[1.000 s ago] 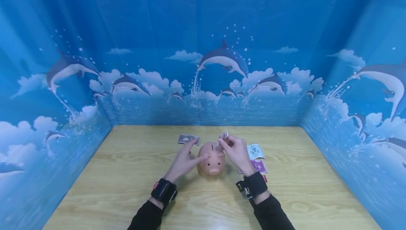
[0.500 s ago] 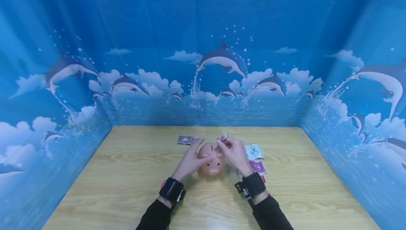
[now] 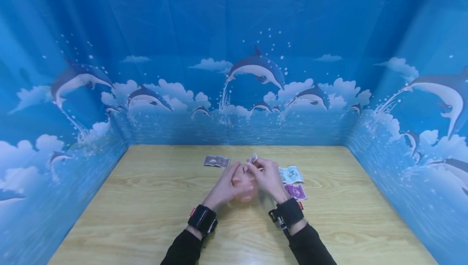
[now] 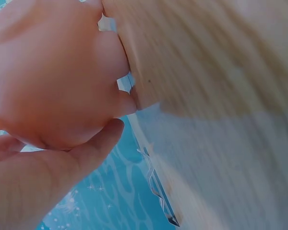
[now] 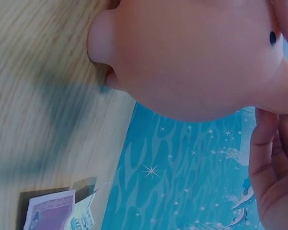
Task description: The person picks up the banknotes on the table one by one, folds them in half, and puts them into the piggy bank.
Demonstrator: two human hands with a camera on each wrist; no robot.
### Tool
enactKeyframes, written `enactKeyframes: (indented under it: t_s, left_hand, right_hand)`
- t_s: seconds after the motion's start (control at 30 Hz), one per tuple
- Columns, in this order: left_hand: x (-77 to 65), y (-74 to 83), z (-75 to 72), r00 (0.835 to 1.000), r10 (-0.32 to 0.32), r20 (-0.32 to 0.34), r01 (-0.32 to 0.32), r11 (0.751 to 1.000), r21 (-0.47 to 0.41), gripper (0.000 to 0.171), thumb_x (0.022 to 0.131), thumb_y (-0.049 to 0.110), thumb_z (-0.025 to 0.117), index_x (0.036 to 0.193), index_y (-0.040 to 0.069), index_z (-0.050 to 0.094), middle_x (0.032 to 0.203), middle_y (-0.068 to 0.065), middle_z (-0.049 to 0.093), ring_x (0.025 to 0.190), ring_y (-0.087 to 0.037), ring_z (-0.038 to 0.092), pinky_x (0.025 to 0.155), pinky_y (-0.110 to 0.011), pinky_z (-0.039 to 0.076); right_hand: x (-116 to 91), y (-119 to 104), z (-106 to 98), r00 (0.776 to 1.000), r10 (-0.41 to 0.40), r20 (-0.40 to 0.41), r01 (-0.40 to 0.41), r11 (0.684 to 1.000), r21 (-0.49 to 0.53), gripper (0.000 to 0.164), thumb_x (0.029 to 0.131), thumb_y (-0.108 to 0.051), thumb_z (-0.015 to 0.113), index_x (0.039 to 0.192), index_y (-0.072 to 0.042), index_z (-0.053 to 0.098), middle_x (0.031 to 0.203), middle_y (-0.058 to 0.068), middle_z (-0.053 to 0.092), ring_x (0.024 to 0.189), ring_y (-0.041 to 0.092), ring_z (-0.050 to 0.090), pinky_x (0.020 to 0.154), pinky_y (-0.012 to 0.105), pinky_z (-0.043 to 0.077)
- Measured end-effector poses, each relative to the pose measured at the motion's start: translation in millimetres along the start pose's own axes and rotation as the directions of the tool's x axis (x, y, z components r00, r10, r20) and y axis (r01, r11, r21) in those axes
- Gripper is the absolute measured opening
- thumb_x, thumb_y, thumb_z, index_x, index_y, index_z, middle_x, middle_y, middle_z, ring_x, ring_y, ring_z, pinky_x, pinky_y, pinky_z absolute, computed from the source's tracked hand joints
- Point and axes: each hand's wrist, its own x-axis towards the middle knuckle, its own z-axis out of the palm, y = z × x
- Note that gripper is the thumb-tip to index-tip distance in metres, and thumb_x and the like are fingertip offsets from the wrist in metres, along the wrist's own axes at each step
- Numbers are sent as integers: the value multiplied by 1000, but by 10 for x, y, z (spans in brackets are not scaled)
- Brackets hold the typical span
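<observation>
A pink piggy bank (image 3: 251, 184) stands on the table facing the person, partly covered by both hands. My left hand (image 3: 224, 186) grips its left side, the thumb laid across its front; the left wrist view shows that thumb along the rounded body (image 4: 53, 81). On top of the bank is a dark slot (image 3: 244, 170). My right hand (image 3: 268, 177) pinches a small folded banknote (image 3: 254, 158) between thumb and forefinger. The note's lower end is right at the slot. In the right wrist view the curled right fingers (image 5: 264, 148) are beside the bank's head.
On the wooden table (image 3: 164, 200) a grey-brown banknote (image 3: 216, 161) lies behind and left of the bank. To the right lie a light blue banknote (image 3: 294, 174) and a purple banknote (image 3: 297, 192). A blue dolphin-print curtain (image 3: 190, 53) encloses the back and sides.
My left hand has moved right, from reaching beside the bank with spread fingers to gripping it. My right hand has shifted slightly left, bringing the folded banknote over to the slot.
</observation>
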Motion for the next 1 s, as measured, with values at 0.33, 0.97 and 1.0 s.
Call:
enactKeyframes:
  t_s: [0.33,0.97,1.0]
  left_hand:
    - [-5,11,-4,1000,15,20,-14,999,-38,105,76,48,80,157,16,20,163,-11,19,140,-38,37,110,-64,34]
    - [-28,17,-13,1000,-8,16,8,1000,-25,106,75,48,80,157,17,20,163,-16,17,143,-41,31,112,-67,29]
    - [-30,16,-13,1000,-12,18,13,1000,-28,106,75,48,80,157,18,20,163,-16,17,143,-41,30,111,-67,28]
  right_hand:
    - [35,-49,25,999,-16,45,18,998,-60,11,91,-22,70,94,-13,75,85,3,76,78,16,69,60,22,56]
    - [28,-131,42,993,-29,112,48,984,-169,10,91,-21,69,83,-14,70,73,-2,69,57,5,53,50,20,47]
    - [24,-133,44,992,-35,120,56,983,-176,11,92,-21,69,85,-13,71,74,-3,69,57,5,53,50,20,46]
